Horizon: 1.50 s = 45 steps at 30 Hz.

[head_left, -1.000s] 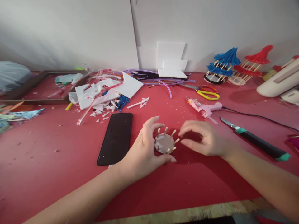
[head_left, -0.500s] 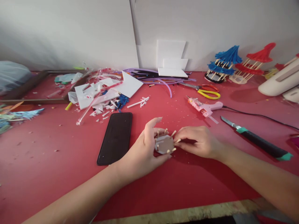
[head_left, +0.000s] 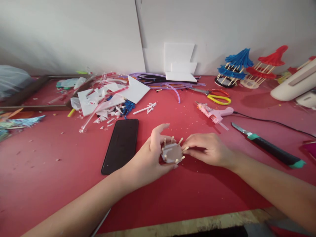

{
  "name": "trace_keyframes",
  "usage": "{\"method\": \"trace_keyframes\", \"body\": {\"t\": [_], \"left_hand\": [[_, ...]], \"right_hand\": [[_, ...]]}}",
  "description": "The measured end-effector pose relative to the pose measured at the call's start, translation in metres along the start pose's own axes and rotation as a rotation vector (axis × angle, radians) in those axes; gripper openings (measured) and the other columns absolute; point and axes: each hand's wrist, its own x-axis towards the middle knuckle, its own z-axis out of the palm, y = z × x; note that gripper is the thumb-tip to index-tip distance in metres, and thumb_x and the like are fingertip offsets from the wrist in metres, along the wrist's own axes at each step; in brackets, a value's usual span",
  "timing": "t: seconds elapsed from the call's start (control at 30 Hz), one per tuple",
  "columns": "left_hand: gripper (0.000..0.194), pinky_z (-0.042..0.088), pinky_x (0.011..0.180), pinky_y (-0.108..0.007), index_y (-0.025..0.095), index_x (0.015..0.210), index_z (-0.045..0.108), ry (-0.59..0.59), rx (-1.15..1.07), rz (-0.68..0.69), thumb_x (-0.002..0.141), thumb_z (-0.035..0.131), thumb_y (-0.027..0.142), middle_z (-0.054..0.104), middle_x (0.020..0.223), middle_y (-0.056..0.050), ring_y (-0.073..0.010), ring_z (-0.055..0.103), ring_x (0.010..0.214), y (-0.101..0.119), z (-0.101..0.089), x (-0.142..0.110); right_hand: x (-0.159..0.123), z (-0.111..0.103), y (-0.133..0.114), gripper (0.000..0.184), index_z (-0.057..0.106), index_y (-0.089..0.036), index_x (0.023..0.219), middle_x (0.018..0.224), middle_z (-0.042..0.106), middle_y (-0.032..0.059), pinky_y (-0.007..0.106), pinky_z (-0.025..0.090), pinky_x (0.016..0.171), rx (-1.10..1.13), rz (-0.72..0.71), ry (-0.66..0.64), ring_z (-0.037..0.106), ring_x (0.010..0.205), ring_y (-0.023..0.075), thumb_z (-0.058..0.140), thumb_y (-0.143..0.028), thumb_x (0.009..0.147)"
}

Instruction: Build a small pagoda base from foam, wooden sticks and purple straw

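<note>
A small pale disc [head_left: 173, 153] with several short wooden sticks standing around its rim is held low over the red table. My left hand [head_left: 150, 156] grips its left side, thumb below and fingers behind, with the index finger raised. From the right, my right hand [head_left: 207, 149] pinches a wooden stick [head_left: 186, 148] at the disc's right edge; its fingertips are partly hidden. A black phone [head_left: 120, 146] lies left of my left hand. Beyond my right hand are a pink glue gun [head_left: 213, 113] and a cutter knife [head_left: 271, 148] with a black and green handle.
Yellow and red-handled scissors [head_left: 219, 98] lie behind the glue gun. Blue [head_left: 233, 67] and red [head_left: 265, 67] stick-and-pipe-cleaner models stand at the back right. White board scraps [head_left: 137, 89] and purple pipe cleaners [head_left: 175, 90] cover the back. A dark frame [head_left: 37, 107] lies left.
The whole view has shifted slightly, moving everything a little leftward in the picture. Both hands keep nearly the same hold on the disc and stick.
</note>
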Motion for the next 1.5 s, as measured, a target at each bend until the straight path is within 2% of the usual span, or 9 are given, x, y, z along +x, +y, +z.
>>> {"method": "trace_keyframes", "body": {"t": [0.1,0.17,0.27,0.37,0.5,0.97,1.23,1.37,1.5], "left_hand": [[0.095,0.053,0.086,-0.044,0.023,0.14,0.015,0.059,0.098,-0.031,0.07,0.078,0.029,0.058,0.115,-0.012,-0.026,0.062,0.103,-0.001,0.003,-0.001],[0.093,0.049,0.091,-0.049,0.022,0.14,0.017,0.105,0.19,-0.04,0.071,0.078,0.032,0.057,0.115,-0.012,-0.0288,0.058,0.108,-0.001,0.005,-0.001],[0.092,0.046,0.095,-0.053,0.021,0.139,0.017,0.134,0.254,-0.035,0.071,0.078,0.036,0.056,0.114,-0.013,-0.031,0.055,0.113,-0.001,0.008,-0.001],[0.096,0.047,0.096,-0.051,0.022,0.139,0.012,0.128,0.19,-0.014,0.071,0.078,0.035,0.052,0.121,-0.014,-0.0301,0.055,0.114,-0.002,0.009,-0.002],[0.098,0.049,0.095,-0.045,0.024,0.142,0.005,0.053,0.045,0.001,0.073,0.074,0.021,0.048,0.128,-0.016,-0.0269,0.055,0.115,-0.002,0.007,-0.003],[0.093,0.052,0.089,-0.04,0.02,0.143,0.006,0.05,-0.011,-0.011,0.074,0.068,0.017,0.057,0.12,-0.017,-0.0246,0.061,0.108,0.001,0.003,-0.001],[0.091,0.05,0.094,-0.044,0.021,0.145,0.003,-0.127,0.008,-0.046,0.078,0.064,0.013,0.058,0.126,-0.018,-0.0254,0.058,0.115,0.008,-0.017,0.0],[0.096,0.053,0.085,-0.04,0.023,0.144,0.007,-0.062,0.077,-0.023,0.073,0.072,0.017,0.059,0.12,-0.014,-0.0239,0.062,0.104,0.006,-0.012,0.001],[0.107,0.05,0.091,-0.048,0.02,0.143,0.012,0.082,0.222,-0.068,0.064,0.083,0.037,0.054,0.12,-0.016,-0.0309,0.057,0.11,0.001,-0.002,-0.001]], "right_hand": [[-0.001,-0.001,-0.001,0.019,0.063,-0.023,0.106,0.092,0.071,0.0031,0.026,0.053,0.073,0.016,0.036,0.06,0.066,0.08,0.0134,0.063,-0.022,0.087],[-0.001,-0.002,-0.003,0.026,0.06,-0.022,0.109,0.092,0.07,0.003,0.023,0.052,0.062,0.025,0.128,0.115,0.064,0.071,0.0115,0.066,-0.023,0.084],[-0.002,-0.004,-0.009,0.018,0.061,-0.02,0.099,0.083,0.067,0.0014,0.022,0.046,0.051,-0.01,0.148,0.118,0.057,0.059,0.0093,0.067,-0.022,0.082],[0.0,-0.002,-0.013,0.017,0.063,-0.019,0.097,0.084,0.069,0.0034,0.024,0.051,0.061,-0.058,0.036,0.078,0.061,0.068,0.0117,0.068,-0.022,0.082],[0.001,0.004,-0.014,0.01,0.064,-0.017,0.096,0.089,0.072,0.0064,0.025,0.054,0.072,-0.061,-0.026,0.074,0.066,0.081,0.0137,0.063,-0.016,0.086],[-0.004,0.007,-0.01,0.01,0.065,-0.016,0.093,0.088,0.072,0.0066,0.025,0.054,0.073,-0.031,0.085,0.066,0.068,0.08,0.0138,0.06,-0.012,0.085],[-0.005,0.008,-0.009,0.01,0.065,-0.018,0.093,0.09,0.072,0.0059,0.026,0.054,0.075,-0.023,0.097,0.057,0.068,0.082,0.0141,0.059,-0.012,0.086],[-0.005,0.01,-0.011,0.02,0.061,-0.02,0.102,0.097,0.069,0.0055,0.025,0.056,0.074,0.049,0.182,0.108,0.067,0.084,0.0137,0.057,-0.01,0.086],[-0.005,0.009,-0.02,0.033,0.055,-0.02,0.107,0.097,0.062,0.0045,0.022,0.056,0.064,0.13,0.362,0.145,0.064,0.078,0.0125,0.056,-0.004,0.078]]}}
